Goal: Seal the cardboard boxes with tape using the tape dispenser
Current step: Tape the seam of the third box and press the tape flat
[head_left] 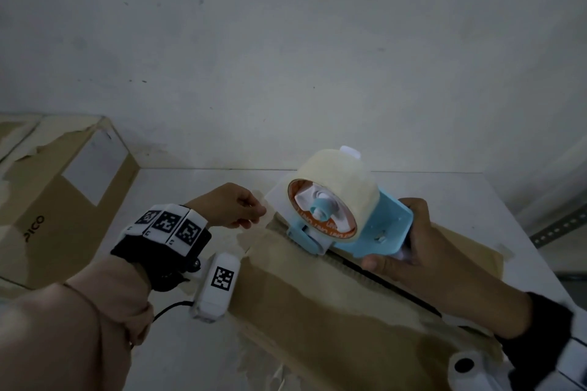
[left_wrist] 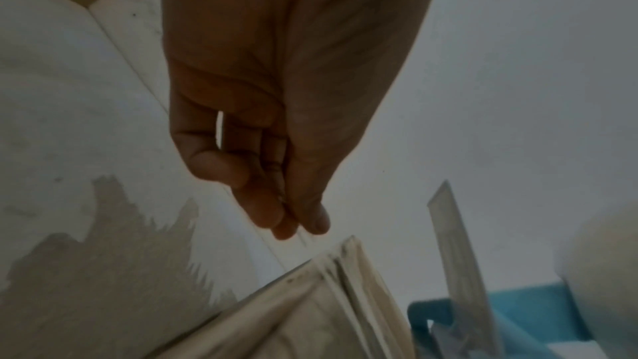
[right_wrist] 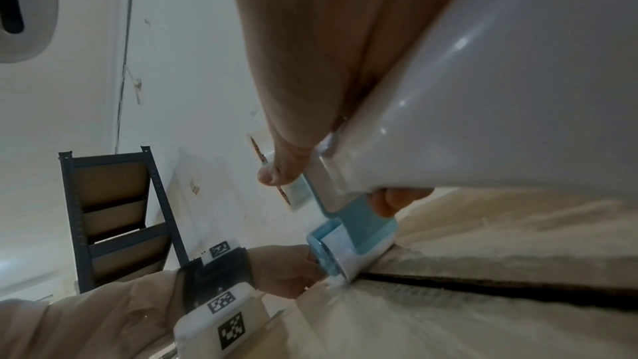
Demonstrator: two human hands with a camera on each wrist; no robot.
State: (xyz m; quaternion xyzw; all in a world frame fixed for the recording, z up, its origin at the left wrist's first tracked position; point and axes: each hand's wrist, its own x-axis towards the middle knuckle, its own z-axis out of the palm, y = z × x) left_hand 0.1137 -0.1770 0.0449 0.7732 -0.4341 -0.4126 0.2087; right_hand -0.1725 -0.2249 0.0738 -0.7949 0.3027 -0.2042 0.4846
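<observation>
White wall and a white tabletop (head_left: 197,187) frame the dim scene as we work on a flat brown cardboard box (head_left: 317,311) lying across the near right of the table, its flaps closed with a dark centre seam still showing. Our right hand (head_left: 409,251) wraps its fingers round the handle of the light-blue plastic tape dispenser (head_left: 365,225), loaded with a beige roll of packing tape (head_left: 343,174), its front roller resting on the box's far end. Our left hand (head_left: 235,206) pinches the clear free end of tape (head_left: 263,209) between thumb and fingertips just left of the dispenser. A second, taller brown cardboard box (head_left: 57,200), closed, stands at far left; we cannot see inside either.
</observation>
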